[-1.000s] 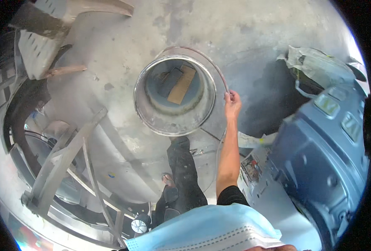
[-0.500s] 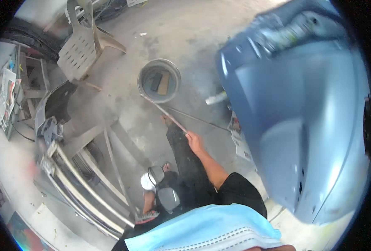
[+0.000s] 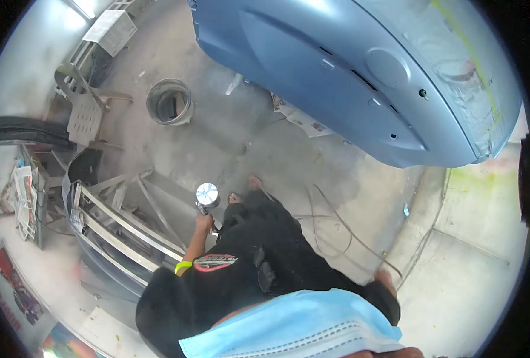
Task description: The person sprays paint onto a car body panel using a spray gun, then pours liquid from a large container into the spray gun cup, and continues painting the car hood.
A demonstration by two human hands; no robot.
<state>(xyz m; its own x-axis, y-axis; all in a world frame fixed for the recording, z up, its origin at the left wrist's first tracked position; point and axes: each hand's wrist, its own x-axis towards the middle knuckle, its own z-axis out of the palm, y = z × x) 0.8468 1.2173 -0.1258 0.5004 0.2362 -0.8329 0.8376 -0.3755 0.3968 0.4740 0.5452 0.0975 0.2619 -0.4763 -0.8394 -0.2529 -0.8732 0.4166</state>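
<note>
My left hand (image 3: pixel 203 223), with a yellow band at the wrist, is wrapped round the handle of a spray gun (image 3: pixel 201 209). A round, shiny silver cup (image 3: pixel 207 195) tops the gun, held out in front of my left leg. Low on the right, beside my hip, my right hand (image 3: pixel 386 280) is closed on a thin hose (image 3: pixel 369 253), though its fingers are only partly visible. From that hand the hose curves forward and loops over the floor. A blue-grey car body panel (image 3: pixel 312 65) fills the upper right, beyond reach of both hands.
A metal bucket (image 3: pixel 169 102) with blocks inside stands ahead. To its left is a plastic chair (image 3: pixel 85 116). Metal rails and a frame (image 3: pixel 127 230) lie close on my left. Newspaper sheets (image 3: pixel 300 116) hang under the panel; a pale raised ledge (image 3: pixel 426 209) runs along the right.
My view has swung to the right, and the panel now sits across the top. My right hand has moved from in front of me back to my right side, with the hose.
</note>
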